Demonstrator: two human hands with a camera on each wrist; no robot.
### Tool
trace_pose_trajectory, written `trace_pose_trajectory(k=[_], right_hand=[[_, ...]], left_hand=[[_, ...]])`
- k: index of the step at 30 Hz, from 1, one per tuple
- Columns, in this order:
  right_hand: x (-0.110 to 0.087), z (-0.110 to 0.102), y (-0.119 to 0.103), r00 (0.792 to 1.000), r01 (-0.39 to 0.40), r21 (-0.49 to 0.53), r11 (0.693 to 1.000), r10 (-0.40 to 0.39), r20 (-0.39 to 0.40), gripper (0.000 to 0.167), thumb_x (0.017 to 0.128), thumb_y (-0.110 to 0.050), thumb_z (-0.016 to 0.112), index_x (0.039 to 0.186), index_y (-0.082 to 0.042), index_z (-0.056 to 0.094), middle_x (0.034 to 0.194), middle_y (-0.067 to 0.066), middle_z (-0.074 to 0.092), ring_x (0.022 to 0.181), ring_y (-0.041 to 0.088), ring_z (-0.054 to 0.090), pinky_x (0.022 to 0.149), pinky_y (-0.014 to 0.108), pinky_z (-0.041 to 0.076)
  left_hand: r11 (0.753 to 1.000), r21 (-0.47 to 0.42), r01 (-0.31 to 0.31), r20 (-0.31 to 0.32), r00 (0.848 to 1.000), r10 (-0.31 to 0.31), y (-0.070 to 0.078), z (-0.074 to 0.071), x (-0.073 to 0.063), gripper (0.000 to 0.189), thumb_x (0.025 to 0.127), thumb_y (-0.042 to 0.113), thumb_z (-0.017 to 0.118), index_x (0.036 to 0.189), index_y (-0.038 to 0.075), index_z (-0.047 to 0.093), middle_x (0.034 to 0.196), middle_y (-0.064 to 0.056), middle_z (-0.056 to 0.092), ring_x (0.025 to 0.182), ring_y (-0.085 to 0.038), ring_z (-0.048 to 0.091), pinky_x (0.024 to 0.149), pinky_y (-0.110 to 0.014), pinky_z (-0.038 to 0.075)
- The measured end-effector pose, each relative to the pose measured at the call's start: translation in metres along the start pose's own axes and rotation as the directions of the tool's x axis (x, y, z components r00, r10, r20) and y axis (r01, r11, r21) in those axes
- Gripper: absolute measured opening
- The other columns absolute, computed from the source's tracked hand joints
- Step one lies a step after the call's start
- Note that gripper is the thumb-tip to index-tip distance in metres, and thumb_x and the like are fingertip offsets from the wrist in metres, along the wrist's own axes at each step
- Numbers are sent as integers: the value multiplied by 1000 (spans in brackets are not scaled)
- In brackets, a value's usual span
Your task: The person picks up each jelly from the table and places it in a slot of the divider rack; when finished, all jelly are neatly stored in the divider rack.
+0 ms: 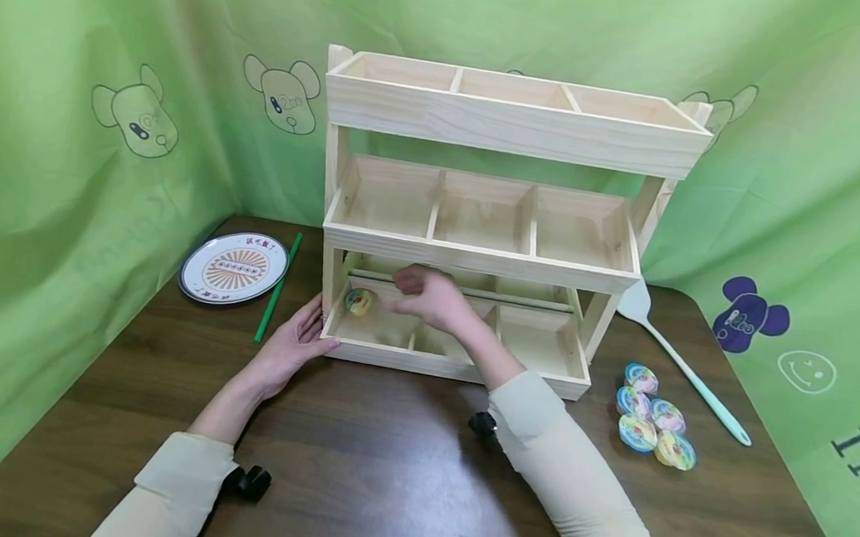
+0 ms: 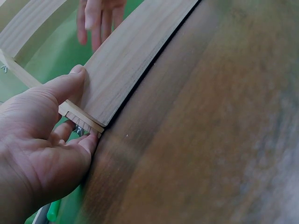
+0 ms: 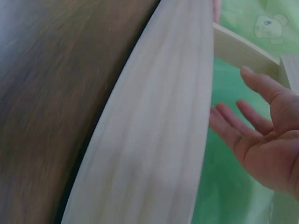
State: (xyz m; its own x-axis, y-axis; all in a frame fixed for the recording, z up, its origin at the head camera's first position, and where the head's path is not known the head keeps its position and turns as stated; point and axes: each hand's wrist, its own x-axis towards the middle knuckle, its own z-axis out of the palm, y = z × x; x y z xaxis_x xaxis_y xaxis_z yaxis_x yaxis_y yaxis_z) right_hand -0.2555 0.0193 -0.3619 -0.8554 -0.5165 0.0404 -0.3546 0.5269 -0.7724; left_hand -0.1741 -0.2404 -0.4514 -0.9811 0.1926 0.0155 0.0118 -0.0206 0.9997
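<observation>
A three-tier wooden rack (image 1: 468, 263) stands on the table, each tier split into compartments. My left hand (image 1: 291, 349) grips the front left corner of its bottom tier, and in the left wrist view the thumb (image 2: 70, 84) lies over the front board (image 2: 121, 60) with fingers curled at the side. My right hand (image 1: 434, 298) hovers over the bottom tier with nothing in it. Its fingers look loosely spread in the right wrist view (image 3: 266, 135), behind the front board. A small cup with a printed lid (image 1: 359, 301) sits in the bottom left compartment.
Several similar lidded cups (image 1: 637, 434) lie right of the rack, near a pale blue spatula (image 1: 699, 383). On the left are a round printed plate (image 1: 210, 246) and a green stick (image 1: 276, 291). Green printed cloth (image 1: 147, 24) hangs behind and at both sides.
</observation>
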Motion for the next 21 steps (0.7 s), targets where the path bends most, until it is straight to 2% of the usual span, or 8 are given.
trace_pose_trajectory(k=[8,16,21], right_hand=[[-37,-33,11,997,62,81,995,-58,-55,49,87,-20,82,127,2,65,119,16,70,110,25,67,97,39,52],[-79,-60,30,996,53,129,990,-44,-73,43,87,-10,81,125,4,65,117,16,70,108,27,67,95,43,53],[-104,-80,45,991,50,138,989,-33,-126,40,88,-8,80,123,5,66,116,19,70,108,28,67,94,38,54]], left_hand=[[1000,27,5,9,1000,-5,1,0,-1,90,97,5,67,163,7,5,169,-9,8,153,-26,12,119,-31,21],[999,43,3,5,1000,-4,2,-1,-3,90,98,7,67,164,10,6,169,-7,8,153,-26,12,117,-25,25],[999,53,-9,11,1000,8,4,1,-4,83,101,5,61,163,8,5,169,-11,7,153,-30,11,119,-31,22]])
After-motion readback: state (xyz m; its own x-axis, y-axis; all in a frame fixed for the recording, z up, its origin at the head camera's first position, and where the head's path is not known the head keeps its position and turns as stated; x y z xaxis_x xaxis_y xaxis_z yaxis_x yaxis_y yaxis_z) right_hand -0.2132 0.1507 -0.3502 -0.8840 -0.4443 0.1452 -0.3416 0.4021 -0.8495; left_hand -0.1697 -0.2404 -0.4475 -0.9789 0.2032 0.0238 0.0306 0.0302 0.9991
